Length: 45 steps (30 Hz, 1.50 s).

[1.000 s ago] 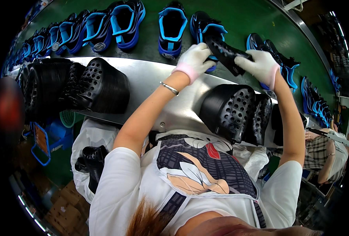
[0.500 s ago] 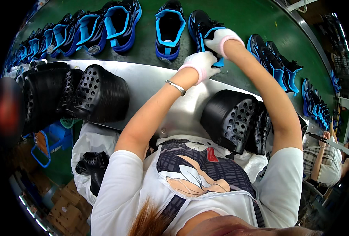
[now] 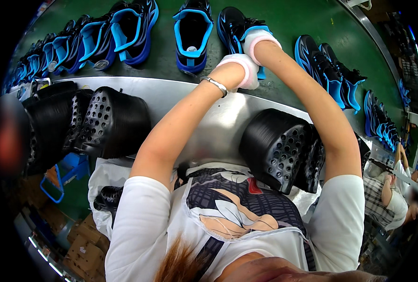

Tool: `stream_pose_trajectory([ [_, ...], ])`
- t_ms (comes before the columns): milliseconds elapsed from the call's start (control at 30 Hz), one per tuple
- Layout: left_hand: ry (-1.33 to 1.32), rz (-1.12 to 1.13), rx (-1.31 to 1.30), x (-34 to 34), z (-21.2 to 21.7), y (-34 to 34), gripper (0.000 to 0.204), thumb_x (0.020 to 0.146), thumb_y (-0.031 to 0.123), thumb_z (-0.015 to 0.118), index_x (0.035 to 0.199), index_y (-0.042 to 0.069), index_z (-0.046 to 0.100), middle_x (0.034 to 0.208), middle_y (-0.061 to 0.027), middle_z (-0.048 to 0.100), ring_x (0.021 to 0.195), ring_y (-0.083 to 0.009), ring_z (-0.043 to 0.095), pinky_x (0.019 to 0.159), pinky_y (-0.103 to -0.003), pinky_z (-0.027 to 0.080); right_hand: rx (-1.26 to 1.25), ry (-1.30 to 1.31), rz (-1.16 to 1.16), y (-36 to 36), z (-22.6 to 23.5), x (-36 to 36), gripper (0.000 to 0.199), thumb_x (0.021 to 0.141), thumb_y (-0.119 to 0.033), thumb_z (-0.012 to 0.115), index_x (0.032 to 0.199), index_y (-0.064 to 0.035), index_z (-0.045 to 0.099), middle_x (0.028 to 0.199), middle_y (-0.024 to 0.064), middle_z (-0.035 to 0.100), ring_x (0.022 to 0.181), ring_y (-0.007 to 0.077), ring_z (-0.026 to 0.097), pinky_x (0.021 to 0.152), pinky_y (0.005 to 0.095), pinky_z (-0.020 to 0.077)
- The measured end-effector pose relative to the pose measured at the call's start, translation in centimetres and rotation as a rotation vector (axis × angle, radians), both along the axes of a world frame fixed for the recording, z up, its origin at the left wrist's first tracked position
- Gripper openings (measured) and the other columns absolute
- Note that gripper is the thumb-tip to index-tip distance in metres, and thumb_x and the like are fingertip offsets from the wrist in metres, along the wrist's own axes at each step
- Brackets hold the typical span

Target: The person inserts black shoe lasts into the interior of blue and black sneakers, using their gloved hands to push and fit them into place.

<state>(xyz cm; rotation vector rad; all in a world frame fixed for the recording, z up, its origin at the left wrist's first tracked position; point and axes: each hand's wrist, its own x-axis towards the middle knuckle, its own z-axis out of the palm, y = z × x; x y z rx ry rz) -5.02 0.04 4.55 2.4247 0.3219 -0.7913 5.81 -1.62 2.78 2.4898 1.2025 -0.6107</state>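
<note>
Reaching forward over the steel counter [image 3: 171, 101], we have both gloved hands at one black and blue shoe [image 3: 233, 23] on the green belt [image 3: 284, 19]. Our right hand [image 3: 260, 40], in a white glove with a pink cuff, is pushed down into the shoe's opening; fingers hidden inside, so we cannot tell how they are set. Our left hand [image 3: 239, 68] sits just beside it at the near side of the same shoe, curled against it; whether it pinches anything we cannot tell. A thin metal bracelet [image 3: 216, 84] rides on the left wrist.

Shoe position: far side of the counter, on the belt, between a blue shoe standing alone [image 3: 193, 35] on its left and a pair [image 3: 326, 70] on its right. More blue shoes [image 3: 100, 42] run off along the belt to the far left.

Holders on the counter: two stacks of black perforated insoles, one at our left [image 3: 96, 124], one at our right [image 3: 284, 148], both lying on their sides. A white bag [image 3: 100, 174] below the counter edge holds a dark shoe part [image 3: 107, 199].
</note>
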Motion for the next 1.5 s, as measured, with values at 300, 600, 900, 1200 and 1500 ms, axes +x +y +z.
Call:
stream_pose_trajectory([
  [300,-0.05,0.07,0.025,-0.7,-0.2,0.2,0.045,0.084,0.038,0.054,0.112,0.004,0.066,0.088,-0.0133,0.074,0.082,-0.0253,0.072,0.078,-0.036,0.056,0.217,0.107,0.013,-2.0,3.8,-1.5,0.033,0.09,-0.028,0.054,0.107,-0.0034,0.069,0.11,0.0224,0.067,0.097,0.0401,0.065,0.084,0.044,0.0538],
  [600,-0.25,0.156,0.073,-4.0,-3.6,0.9,0.039,0.078,0.038,0.064,0.098,0.005,0.073,0.099,-0.0174,0.071,0.089,-0.032,0.069,0.079,-0.042,0.056,0.635,0.239,0.23,-15.3,12.6,-8.7,0.026,0.089,-0.019,0.06,0.108,-0.0011,0.064,0.105,0.0185,0.066,0.098,0.0334,0.064,0.086,0.0383,0.0504],
  [900,-0.072,0.04,0.071,-2.3,-4.7,1.3,0.027,0.076,0.026,0.067,0.091,0.004,0.073,0.087,-0.0124,0.071,0.079,-0.0254,0.069,0.068,-0.038,0.053,0.574,0.218,0.251,-26.2,15.2,-14.6,0.054,0.063,-0.021,0.077,0.111,-0.0019,0.061,0.115,0.0165,0.061,0.108,0.0367,0.058,0.094,0.0423,0.0461],
  [1200,0.006,0.266,-0.231,-5.2,0.9,2.3,0.045,0.084,0.035,0.067,0.108,-0.003,0.066,0.092,-0.0147,0.073,0.08,-0.0235,0.072,0.07,-0.036,0.054,0.58,0.058,0.28,-29.0,13.9,-14.8,0.063,0.059,-0.023,0.082,0.114,-0.0015,0.06,0.124,0.017,0.058,0.114,0.0373,0.055,0.097,0.043,0.0451],
  [1500,0.293,0.303,-0.12,-4.8,2.2,0.8,0.037,0.083,0.029,0.062,0.107,0.002,0.069,0.097,-0.0176,0.072,0.082,-0.0281,0.072,0.073,-0.041,0.057,0.628,0.092,0.179,-29.4,13.7,-16.2,0.06,0.06,-0.023,0.083,0.112,-0.0012,0.061,0.118,0.0191,0.06,0.11,0.0385,0.057,0.094,0.0434,0.047],
])
